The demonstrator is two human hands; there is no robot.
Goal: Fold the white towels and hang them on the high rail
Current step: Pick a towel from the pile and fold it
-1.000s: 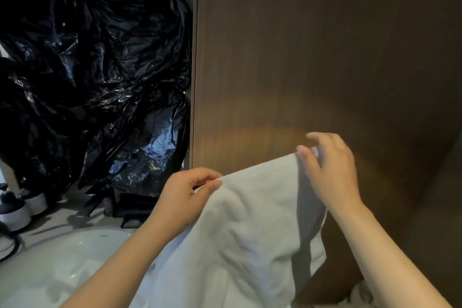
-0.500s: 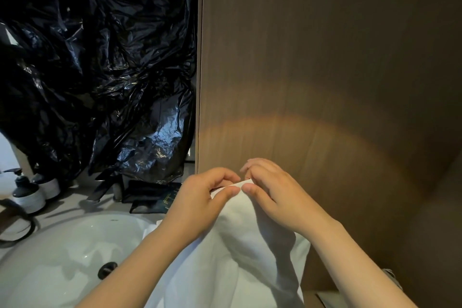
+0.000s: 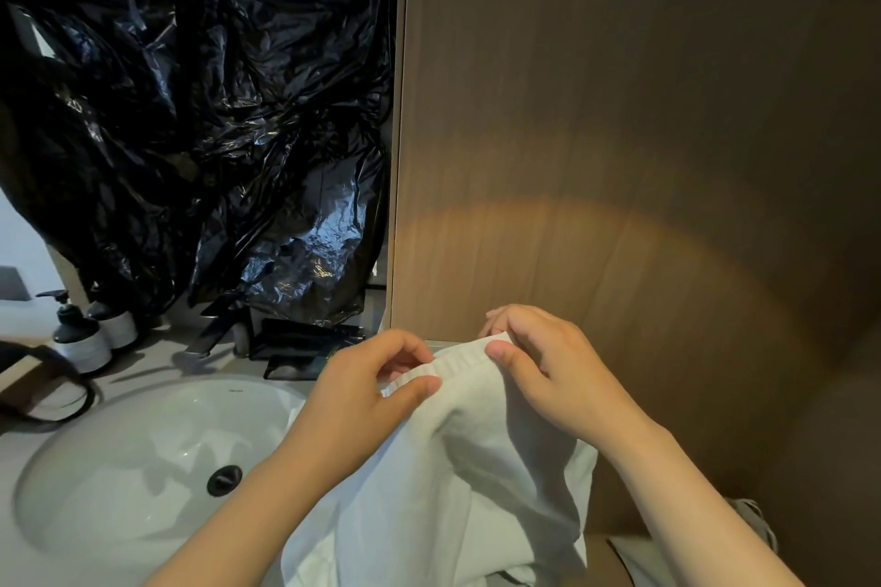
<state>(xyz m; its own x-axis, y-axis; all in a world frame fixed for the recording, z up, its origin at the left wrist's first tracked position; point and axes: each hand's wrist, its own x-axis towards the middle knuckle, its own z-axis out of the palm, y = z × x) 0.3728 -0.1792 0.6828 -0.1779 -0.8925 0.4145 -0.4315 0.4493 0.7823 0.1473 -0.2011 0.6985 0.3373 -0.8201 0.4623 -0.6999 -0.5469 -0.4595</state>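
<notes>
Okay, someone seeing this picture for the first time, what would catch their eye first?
Most likely the white towel at bottom centre, its ribbed top hem pinched by the left hand and the right hand close together. Next comes the crinkled black plastic sheeting filling the upper left, above the white sink at lower left. A wood panel fills the right side behind the hands.

Bathroom, probably a hotel's: white basin (image 3: pixel 138 458) lower left, pump bottles (image 3: pixel 78 338) at left edge, wood-grain wall panel (image 3: pixel 619 133) right, black plastic sheeting (image 3: pixel 190 110) upper left.
</notes>
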